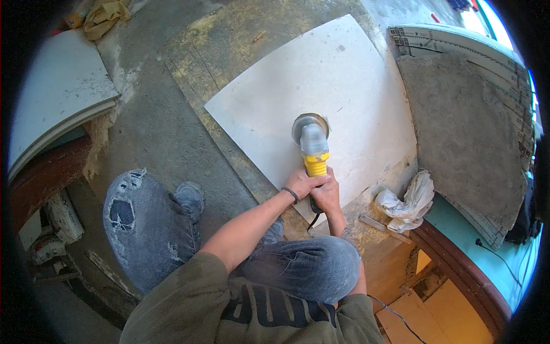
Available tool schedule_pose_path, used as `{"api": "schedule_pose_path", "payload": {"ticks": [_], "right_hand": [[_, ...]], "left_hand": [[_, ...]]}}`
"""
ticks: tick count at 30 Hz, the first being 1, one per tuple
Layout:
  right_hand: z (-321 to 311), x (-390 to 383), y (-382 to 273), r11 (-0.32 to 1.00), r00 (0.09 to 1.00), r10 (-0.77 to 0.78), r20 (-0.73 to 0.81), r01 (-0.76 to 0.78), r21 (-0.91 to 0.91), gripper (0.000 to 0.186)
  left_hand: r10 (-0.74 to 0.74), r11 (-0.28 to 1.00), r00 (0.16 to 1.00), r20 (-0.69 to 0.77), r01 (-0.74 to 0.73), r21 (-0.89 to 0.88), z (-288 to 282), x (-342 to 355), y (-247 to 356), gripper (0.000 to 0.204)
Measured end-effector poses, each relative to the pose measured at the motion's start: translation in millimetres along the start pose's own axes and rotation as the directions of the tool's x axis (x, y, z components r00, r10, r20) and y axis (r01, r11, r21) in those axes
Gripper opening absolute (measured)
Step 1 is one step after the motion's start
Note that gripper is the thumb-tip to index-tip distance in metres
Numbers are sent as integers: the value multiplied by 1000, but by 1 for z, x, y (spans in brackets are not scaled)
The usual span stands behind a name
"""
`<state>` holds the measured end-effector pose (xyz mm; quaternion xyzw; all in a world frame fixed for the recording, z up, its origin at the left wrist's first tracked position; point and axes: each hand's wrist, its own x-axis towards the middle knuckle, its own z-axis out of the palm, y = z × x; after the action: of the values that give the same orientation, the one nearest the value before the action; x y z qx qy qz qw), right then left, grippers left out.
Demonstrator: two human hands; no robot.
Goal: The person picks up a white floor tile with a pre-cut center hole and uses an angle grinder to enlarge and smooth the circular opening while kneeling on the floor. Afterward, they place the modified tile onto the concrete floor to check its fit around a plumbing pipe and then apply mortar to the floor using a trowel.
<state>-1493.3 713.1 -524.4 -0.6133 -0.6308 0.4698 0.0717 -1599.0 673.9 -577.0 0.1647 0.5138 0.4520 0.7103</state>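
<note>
A yellow and grey angle grinder [317,164] is held over a large white tile [366,86] in front of me. My left hand [300,184] wraps round the grinder's body from the left. Just behind and to the right, my right hand [328,196] closes on its rear end, and the two hands touch. The round disc [297,127] at the grinder's head lies over the middle of the tile; whether it touches the surface I cannot tell. From the back of the grinder a black cord [313,222] hangs toward my knee.
Under the tile lies a worn, yellow-stained board [200,71]. A crumpled white plastic bag [408,202] sits right of the tile, near a flat metal strip [382,227]. Large stacked slabs [464,126] stand farther right. At left is a white panel [57,92]; brown paper [106,18] lies behind it.
</note>
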Motion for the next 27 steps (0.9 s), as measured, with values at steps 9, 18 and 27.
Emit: {"api": "schedule_pose_path", "payload": {"ticks": [9,18,27], "right_hand": [[-1,1,2,998,1000,12,-10,-13,-60,56],[-1,2,12,999,999,-36,-9,36,-5,50],[-6,2,8,1000,1000,-4,23,4,8,53]], "left_hand": [[-14,1000,1000,20,15,-16,1,-8,23,38],[-39,995,999,-2,39,93,2,-8,21,43],[8,997,999,-54,-4,73,6,-4,7,45]]}}
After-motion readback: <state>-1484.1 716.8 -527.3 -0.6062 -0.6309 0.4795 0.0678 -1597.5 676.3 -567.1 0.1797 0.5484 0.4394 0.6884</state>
